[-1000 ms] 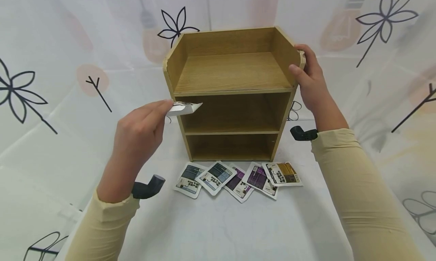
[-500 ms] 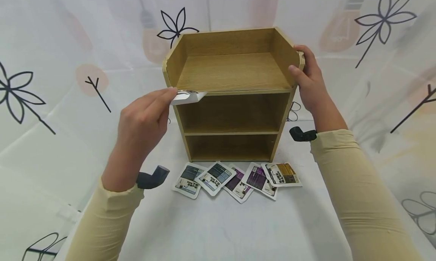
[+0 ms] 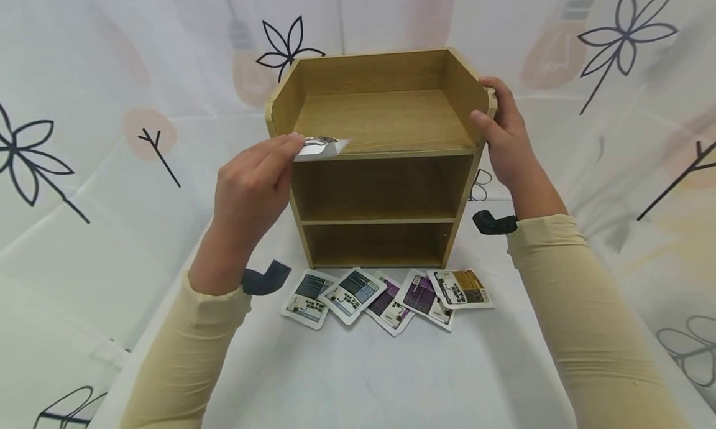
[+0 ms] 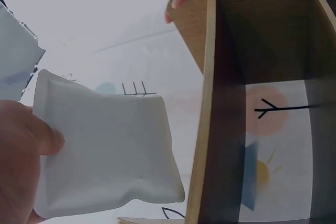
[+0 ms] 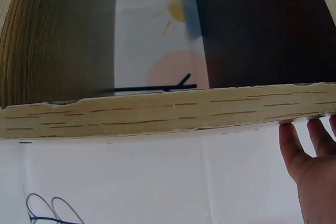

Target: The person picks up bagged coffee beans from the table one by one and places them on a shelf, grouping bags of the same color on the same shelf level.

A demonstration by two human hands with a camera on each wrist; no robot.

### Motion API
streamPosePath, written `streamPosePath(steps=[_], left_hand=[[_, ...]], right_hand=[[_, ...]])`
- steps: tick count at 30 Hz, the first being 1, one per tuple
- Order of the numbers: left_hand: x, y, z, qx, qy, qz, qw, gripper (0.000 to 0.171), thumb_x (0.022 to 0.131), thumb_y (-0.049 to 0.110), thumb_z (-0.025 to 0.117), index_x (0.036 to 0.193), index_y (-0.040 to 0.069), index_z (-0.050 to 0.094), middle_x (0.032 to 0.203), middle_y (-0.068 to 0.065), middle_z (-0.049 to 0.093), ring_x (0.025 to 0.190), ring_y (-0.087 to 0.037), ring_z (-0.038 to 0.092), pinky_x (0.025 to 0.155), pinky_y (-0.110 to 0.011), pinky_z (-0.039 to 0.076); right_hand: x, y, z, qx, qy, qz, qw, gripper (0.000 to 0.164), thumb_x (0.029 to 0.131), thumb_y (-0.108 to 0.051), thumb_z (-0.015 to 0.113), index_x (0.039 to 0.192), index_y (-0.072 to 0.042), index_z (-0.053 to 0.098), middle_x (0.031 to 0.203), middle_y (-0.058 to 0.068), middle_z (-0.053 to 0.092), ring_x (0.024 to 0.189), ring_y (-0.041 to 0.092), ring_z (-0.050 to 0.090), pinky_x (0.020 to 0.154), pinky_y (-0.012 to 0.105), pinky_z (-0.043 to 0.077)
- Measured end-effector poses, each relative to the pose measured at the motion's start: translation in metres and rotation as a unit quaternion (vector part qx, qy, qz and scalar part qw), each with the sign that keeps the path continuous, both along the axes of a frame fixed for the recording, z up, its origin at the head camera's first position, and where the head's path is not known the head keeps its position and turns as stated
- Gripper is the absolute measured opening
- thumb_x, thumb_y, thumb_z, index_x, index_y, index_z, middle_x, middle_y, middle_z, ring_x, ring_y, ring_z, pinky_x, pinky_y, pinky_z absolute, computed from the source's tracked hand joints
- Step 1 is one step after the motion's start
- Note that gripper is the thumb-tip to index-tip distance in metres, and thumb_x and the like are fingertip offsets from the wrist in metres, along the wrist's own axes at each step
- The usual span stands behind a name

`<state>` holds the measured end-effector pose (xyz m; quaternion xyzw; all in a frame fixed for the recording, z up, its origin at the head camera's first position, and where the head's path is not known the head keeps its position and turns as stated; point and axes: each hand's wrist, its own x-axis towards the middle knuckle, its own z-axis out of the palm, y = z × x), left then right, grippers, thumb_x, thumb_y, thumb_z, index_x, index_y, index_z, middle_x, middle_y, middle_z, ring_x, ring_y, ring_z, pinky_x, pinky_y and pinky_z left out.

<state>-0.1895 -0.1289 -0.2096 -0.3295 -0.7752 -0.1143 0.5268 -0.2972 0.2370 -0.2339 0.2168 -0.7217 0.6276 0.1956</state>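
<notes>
My left hand pinches a flat sealed packet by one edge. The packet overlaps the front edge of the top board of a small wooden shelf in the head view. Seen from the left wrist, its plain white underside faces the camera, with the thumb on it. My right hand grips the upper edge of the shelf's right side panel, thumb on the inner face. From the right wrist, fingertips show against that panel's edge.
In front of the shelf, several printed packets lie in an overlapping row: blue-grey ones, purple ones and a brown-yellow one. The shelf has two lower compartments facing me. A patterned white cloth hangs behind.
My left hand has risen and moved right with the packet, from in front of the middle compartment to the level of the top board. The right hand keeps its grip on the shelf.
</notes>
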Motion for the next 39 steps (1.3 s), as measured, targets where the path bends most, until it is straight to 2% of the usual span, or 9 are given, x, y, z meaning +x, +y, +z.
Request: streamPosePath(steps=[9,15,18,26,30,36,39], left_hand=[[-0.014,0.003,-0.003,-0.040,-0.008,0.007,0.9992,0.023,0.095,0.004,0.057,0.114,0.002,0.069,0.111,-0.014,0.072,0.100,-0.029,0.071,0.084,-0.039,0.058],[-0.025,0.009,-0.007,-0.040,-0.025,0.019,0.9987,0.022,0.094,0.003,0.057,0.112,0.003,0.071,0.111,-0.013,0.072,0.099,-0.028,0.071,0.084,-0.040,0.058],[-0.031,0.011,-0.008,-0.049,-0.032,0.027,0.9979,0.021,0.094,0.004,0.058,0.111,0.003,0.071,0.111,-0.013,0.072,0.100,-0.029,0.070,0.086,-0.039,0.058],[-0.044,0.014,-0.011,-0.061,-0.098,0.056,0.9918,0.023,0.095,0.007,0.058,0.115,0.004,0.070,0.116,-0.013,0.071,0.107,-0.027,0.068,0.092,-0.038,0.055],[-0.049,0.015,-0.012,-0.063,-0.128,0.052,0.9883,0.025,0.094,0.008,0.061,0.117,0.004,0.069,0.119,-0.013,0.069,0.110,-0.028,0.066,0.095,-0.038,0.054],[-0.058,0.015,-0.013,-0.073,-0.168,0.042,0.9822,0.027,0.094,0.011,0.062,0.119,0.003,0.067,0.122,-0.014,0.067,0.114,-0.029,0.063,0.099,-0.039,0.052],[-0.061,0.016,-0.013,-0.081,-0.183,0.042,0.9788,0.028,0.095,0.012,0.061,0.120,0.002,0.066,0.124,-0.014,0.066,0.116,-0.029,0.062,0.101,-0.039,0.050]], right_hand=[[0.001,-0.001,0.000,-0.014,0.001,0.012,1.000,0.047,0.096,-0.018,0.051,0.140,-0.030,0.039,0.140,0.003,0.037,0.125,0.026,0.037,0.102,0.041,0.037],[0.001,-0.003,0.001,-0.026,-0.002,0.023,0.999,0.047,0.096,-0.015,0.051,0.139,-0.029,0.039,0.140,0.004,0.036,0.125,0.027,0.037,0.102,0.041,0.036],[0.002,-0.003,0.002,-0.014,-0.002,0.019,1.000,0.047,0.097,-0.016,0.050,0.140,-0.030,0.038,0.141,0.003,0.035,0.126,0.027,0.036,0.104,0.042,0.035],[0.002,-0.002,0.005,0.002,0.016,0.022,1.000,0.047,0.097,-0.016,0.050,0.140,-0.028,0.038,0.137,0.004,0.038,0.121,0.027,0.040,0.098,0.036,0.038],[0.003,0.001,0.005,0.018,0.002,0.012,1.000,0.052,0.097,-0.017,0.050,0.144,-0.030,0.035,0.140,0.005,0.037,0.122,0.027,0.041,0.099,0.037,0.038],[0.005,0.006,0.009,0.070,-0.042,-0.010,0.997,0.066,0.098,-0.021,0.049,0.152,-0.042,0.018,0.154,0.003,0.026,0.133,0.024,0.035,0.113,0.047,0.030],[0.004,0.005,0.012,0.069,-0.042,-0.015,0.997,0.063,0.096,-0.015,0.048,0.150,-0.039,0.025,0.147,0.003,0.031,0.129,0.025,0.038,0.109,0.042,0.034]])
